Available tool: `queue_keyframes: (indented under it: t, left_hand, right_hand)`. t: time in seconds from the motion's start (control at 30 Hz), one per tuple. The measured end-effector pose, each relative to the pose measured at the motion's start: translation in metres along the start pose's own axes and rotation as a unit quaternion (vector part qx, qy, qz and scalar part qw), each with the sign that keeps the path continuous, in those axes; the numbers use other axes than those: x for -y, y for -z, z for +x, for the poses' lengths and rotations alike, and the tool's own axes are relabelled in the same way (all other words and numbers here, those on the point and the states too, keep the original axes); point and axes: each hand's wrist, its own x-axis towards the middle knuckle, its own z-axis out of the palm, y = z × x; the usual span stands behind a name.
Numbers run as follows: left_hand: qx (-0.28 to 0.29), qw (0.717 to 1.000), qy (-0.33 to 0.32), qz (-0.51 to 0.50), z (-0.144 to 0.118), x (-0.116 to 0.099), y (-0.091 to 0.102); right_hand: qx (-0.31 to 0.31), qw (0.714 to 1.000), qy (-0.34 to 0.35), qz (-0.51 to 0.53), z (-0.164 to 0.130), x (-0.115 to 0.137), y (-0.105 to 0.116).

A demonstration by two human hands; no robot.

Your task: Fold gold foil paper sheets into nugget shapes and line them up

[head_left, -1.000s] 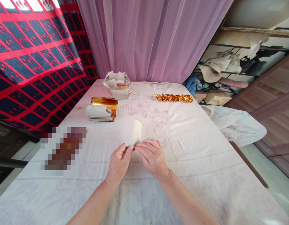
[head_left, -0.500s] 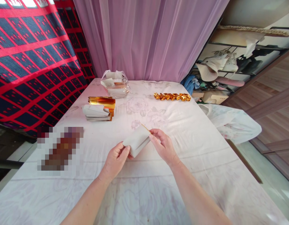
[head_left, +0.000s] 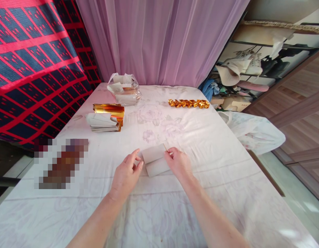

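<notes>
A folded sheet of foil paper is between my hands, low over the cloth-covered table. Its pale grey backing faces up, and a thin gold edge shows at its upper right corner. My right hand pinches that right end between thumb and fingers. My left hand is just left of the paper, fingers curved and apart, holding nothing. Farther left lies a stack of pale-backed papers with gold foil sheets curling behind it. A row of folded gold foil pieces lies at the back right.
A clear plastic bag of paper sheets stands at the table's back left. A blurred-out object lies at the left edge. Purple curtains hang behind. A white bag and shelves with shoes are to the right.
My left hand has let go of the paper and opened beside it. The paper has come down lower and turned flatter, its right end still in my right hand. The view has shifted slightly.
</notes>
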Motion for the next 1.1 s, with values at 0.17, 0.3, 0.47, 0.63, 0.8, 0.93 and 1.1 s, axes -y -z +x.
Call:
queue_keyframes:
  t: [0.17,0.3,0.47,0.63,0.8,0.93,1.1]
  left_hand:
    - [0.066,0.961,-0.247,0.102,-0.007,-0.006,-0.007]
    - [0.108,0.946,-0.259,0.162,-0.01,-0.01,-0.016]
    - [0.117,0.946,-0.246,0.175,-0.01,-0.009,-0.022]
    - [0.108,0.952,-0.237,0.161,-0.01,-0.009,-0.022]
    - [0.098,0.957,-0.232,0.147,-0.009,-0.008,-0.022]
    - [0.106,0.955,-0.234,0.147,-0.01,-0.009,-0.02]
    - [0.102,0.958,-0.235,0.132,-0.011,-0.009,-0.016]
  right_hand:
    - [0.001,1.0,-0.011,-0.015,0.002,-0.003,-0.002]
    - [0.028,0.999,-0.032,-0.032,0.004,-0.001,0.0]
    - [0.042,0.998,-0.009,0.034,-0.004,-0.004,0.008]
    - [0.155,0.968,0.081,0.178,-0.018,-0.019,0.026]
    - [0.133,0.968,0.183,0.112,-0.024,-0.029,0.03]
    - [0.074,0.96,0.27,0.019,-0.022,-0.029,0.027]
    - [0.036,0.947,0.318,-0.037,-0.02,-0.033,0.029]
